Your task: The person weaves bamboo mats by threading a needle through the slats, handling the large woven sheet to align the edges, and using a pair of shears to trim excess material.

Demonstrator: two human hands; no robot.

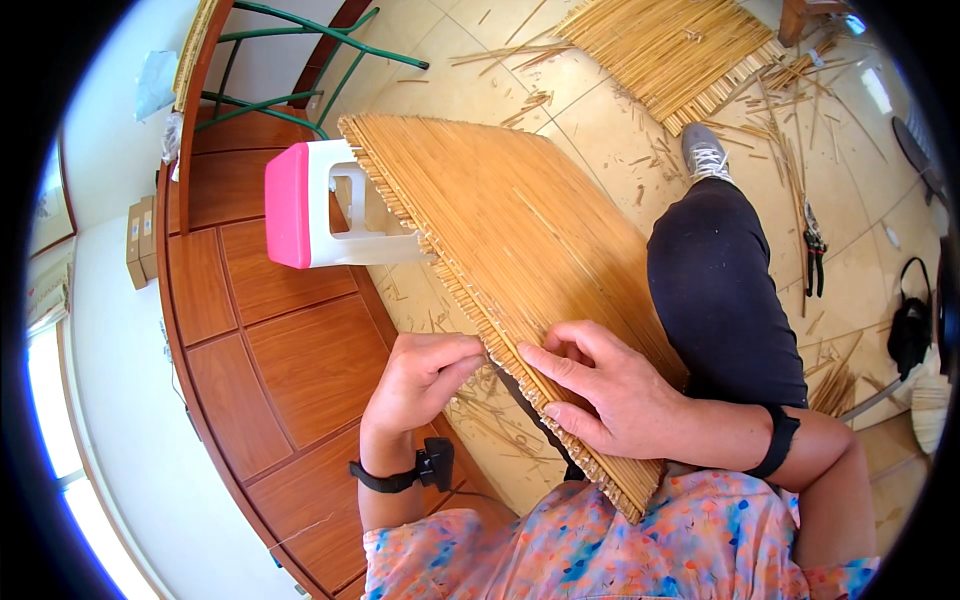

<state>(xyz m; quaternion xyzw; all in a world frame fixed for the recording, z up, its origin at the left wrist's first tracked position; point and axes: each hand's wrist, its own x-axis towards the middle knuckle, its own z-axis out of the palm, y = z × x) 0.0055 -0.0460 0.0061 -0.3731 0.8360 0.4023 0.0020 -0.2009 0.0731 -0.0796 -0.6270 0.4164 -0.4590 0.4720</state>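
Observation:
A golden-brown reed mat (560,235) lies tilted across my lap, its far end beside a pink-and-white plastic stool. Cut reed ends and pale binding form a ridged border (465,285) along its left edge. My left hand (425,375) is closed in a pinch at this border; whatever its fingertips hold is too small to make out. Over the near part of the mat, my right hand (610,395) grips the border, index finger and thumb on the reeds and the other fingers bent. Black straps circle both forearms; the left one carries a small black box (435,464).
The pink-and-white stool (290,205) stands by the brown wooden cabinet (310,350). Another reed mat (670,60) lies on the tiled floor, with scattered reed scraps (535,105) around. Red-and-black pruning shears (813,250) lie right of my leg. Green metal legs (340,45) stand at far left.

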